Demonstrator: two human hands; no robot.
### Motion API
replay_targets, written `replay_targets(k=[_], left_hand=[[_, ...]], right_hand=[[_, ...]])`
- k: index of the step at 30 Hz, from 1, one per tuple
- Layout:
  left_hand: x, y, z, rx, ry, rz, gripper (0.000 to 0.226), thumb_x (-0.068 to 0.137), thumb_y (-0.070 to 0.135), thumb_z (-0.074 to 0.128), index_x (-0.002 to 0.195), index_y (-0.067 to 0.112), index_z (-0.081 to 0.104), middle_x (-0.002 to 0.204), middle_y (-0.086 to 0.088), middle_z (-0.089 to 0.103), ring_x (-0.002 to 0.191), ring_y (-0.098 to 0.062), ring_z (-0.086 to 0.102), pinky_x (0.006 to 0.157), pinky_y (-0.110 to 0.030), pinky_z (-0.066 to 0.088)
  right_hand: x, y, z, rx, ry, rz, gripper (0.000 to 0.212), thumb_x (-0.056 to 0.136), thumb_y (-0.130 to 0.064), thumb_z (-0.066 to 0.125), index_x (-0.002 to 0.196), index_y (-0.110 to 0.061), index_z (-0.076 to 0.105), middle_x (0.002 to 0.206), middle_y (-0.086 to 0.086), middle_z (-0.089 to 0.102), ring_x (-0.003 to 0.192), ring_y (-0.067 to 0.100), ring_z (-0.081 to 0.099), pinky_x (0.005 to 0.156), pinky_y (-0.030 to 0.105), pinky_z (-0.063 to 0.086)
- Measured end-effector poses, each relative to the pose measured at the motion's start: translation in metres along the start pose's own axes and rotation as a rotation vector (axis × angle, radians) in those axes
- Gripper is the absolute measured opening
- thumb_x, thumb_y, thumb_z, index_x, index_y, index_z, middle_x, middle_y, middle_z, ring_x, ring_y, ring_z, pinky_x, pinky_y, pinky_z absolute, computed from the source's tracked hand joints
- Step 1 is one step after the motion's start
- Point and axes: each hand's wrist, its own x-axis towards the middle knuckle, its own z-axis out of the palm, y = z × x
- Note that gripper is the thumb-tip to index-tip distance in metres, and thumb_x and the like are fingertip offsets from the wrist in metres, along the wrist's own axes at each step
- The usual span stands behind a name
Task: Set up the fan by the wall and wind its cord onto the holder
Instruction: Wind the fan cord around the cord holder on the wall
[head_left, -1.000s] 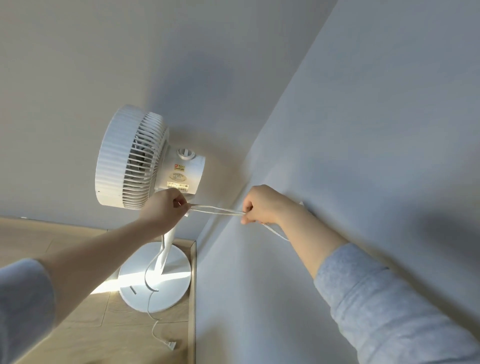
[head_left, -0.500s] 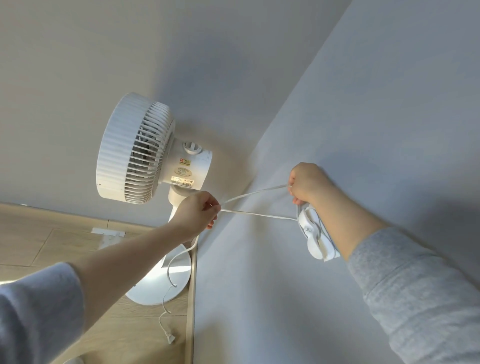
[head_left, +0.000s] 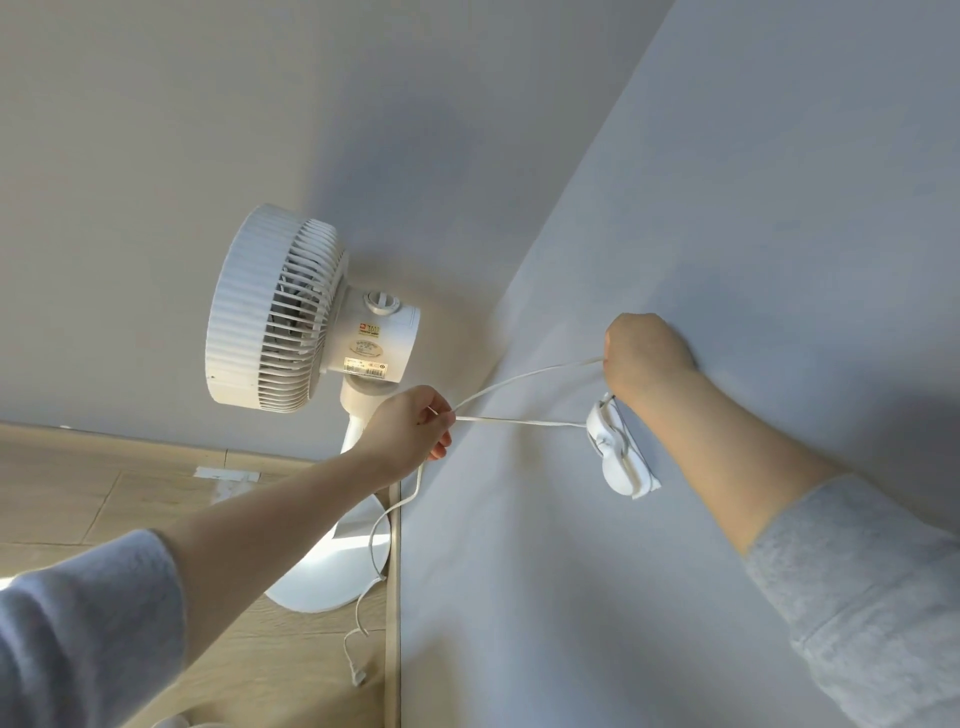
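A white pedestal fan (head_left: 291, 312) stands in the corner on its round base (head_left: 332, 577). Its thin white cord (head_left: 524, 376) stretches in two strands between my hands. My left hand (head_left: 410, 431) pinches the cord in front of the fan's stem. My right hand (head_left: 644, 353) grips the upper strand against the right wall, just above a white cord holder (head_left: 618, 447) fixed to that wall. The lower strand runs into the holder. Loose cord hangs from my left hand down to the plug (head_left: 358, 675) on the floor.
Two pale walls meet behind the fan. The floor is light wood (head_left: 104, 499), with a skirting strip (head_left: 393, 623) along the right wall. A small white patch (head_left: 226, 474) lies on the floor by the back wall.
My right hand has lifted along the wall from in front of the holder to above it, uncovering it. The cord between my hands has lengthened into two spread strands, and the floor slack has shortened.
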Motion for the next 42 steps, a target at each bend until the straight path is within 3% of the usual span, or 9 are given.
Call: replay_targets(k=[3,12,18,24,28,34,37,40,42], left_hand=[[-0.003,0.004,0.002,0.007,0.000,-0.006,0.011,0.092,0.012,0.049,0.088,0.005,0.057,0.069,-0.005,0.067,0.054,-0.014,0.061,0.044,-0.007,0.043],[-0.015,0.013,0.003,0.023,0.002,0.007,0.012,0.091,0.009,0.051,0.089,0.001,0.059,0.071,-0.008,0.067,0.055,-0.017,0.060,0.044,-0.009,0.045],[-0.026,0.021,0.007,0.053,-0.027,0.041,0.012,0.091,0.010,0.052,0.087,0.001,0.059,0.071,-0.007,0.068,0.055,-0.016,0.060,0.044,-0.009,0.044],[-0.043,0.024,0.007,0.062,-0.035,0.044,0.011,0.090,0.012,0.054,0.081,0.008,0.059,0.069,-0.005,0.068,0.054,-0.013,0.059,0.046,-0.008,0.044],[-0.055,0.028,0.007,0.058,-0.037,0.043,0.010,0.089,0.013,0.055,0.082,0.009,0.060,0.068,-0.003,0.068,0.054,-0.012,0.059,0.047,-0.008,0.045],[-0.075,0.026,0.004,0.068,-0.036,0.035,0.010,0.089,0.012,0.056,0.085,0.005,0.062,0.071,-0.006,0.068,0.055,-0.014,0.059,0.047,-0.006,0.045],[-0.082,0.022,0.003,0.087,-0.059,0.034,0.009,0.089,0.012,0.057,0.082,0.008,0.061,0.068,-0.003,0.068,0.054,-0.012,0.058,0.047,-0.006,0.044],[-0.086,0.019,0.003,0.116,-0.071,0.027,0.010,0.089,0.014,0.058,0.079,0.011,0.061,0.067,-0.001,0.068,0.052,-0.010,0.058,0.047,-0.006,0.044],[-0.087,0.017,0.003,0.123,-0.085,0.025,0.010,0.088,0.015,0.059,0.079,0.012,0.061,0.068,-0.001,0.068,0.052,-0.009,0.058,0.048,-0.007,0.045]], right_hand=[[-0.009,0.000,0.004,-0.081,0.040,-0.041,0.016,0.082,0.005,0.057,0.092,-0.003,0.066,0.070,0.005,0.054,0.076,0.033,0.057,0.064,0.026,0.040],[-0.041,0.028,0.003,-0.150,0.030,-0.220,0.020,0.085,-0.004,0.054,0.096,-0.009,0.070,0.088,0.011,0.063,0.072,0.027,0.048,0.063,0.026,0.038],[-0.079,0.036,-0.007,-0.171,-0.050,-0.267,0.033,0.081,-0.006,0.051,0.051,-0.016,0.041,0.055,0.002,0.037,0.057,0.025,0.039,0.051,0.024,0.031],[-0.099,0.050,-0.004,-0.190,-0.017,-0.263,0.019,0.084,-0.005,0.051,0.067,-0.014,0.049,0.059,-0.004,0.033,0.068,0.026,0.046,0.052,0.025,0.031],[-0.118,0.052,0.002,-0.198,-0.006,-0.262,0.037,0.087,-0.013,0.050,0.055,-0.017,0.032,0.062,-0.002,0.033,0.069,0.026,0.044,0.047,0.026,0.024],[-0.149,0.051,0.020,-0.289,0.066,-0.302,0.019,0.092,-0.018,0.049,0.105,-0.010,0.061,0.097,0.007,0.055,0.091,0.027,0.061,0.063,0.030,0.034],[-0.164,0.049,0.041,-0.263,0.015,-0.258,0.019,0.088,-0.014,0.056,0.105,-0.012,0.063,0.107,0.004,0.061,0.094,0.023,0.064,0.065,0.030,0.043],[-0.178,0.040,0.053,-0.272,0.022,-0.205,0.033,0.055,-0.023,0.084,0.082,-0.013,0.069,0.083,0.004,0.065,0.062,0.019,0.067,0.044,0.024,0.038],[-0.186,0.035,0.063,-0.234,-0.014,-0.182,0.041,0.069,-0.014,0.074,0.107,-0.005,0.062,0.103,0.010,0.062,0.080,0.023,0.068,0.056,0.027,0.049]])
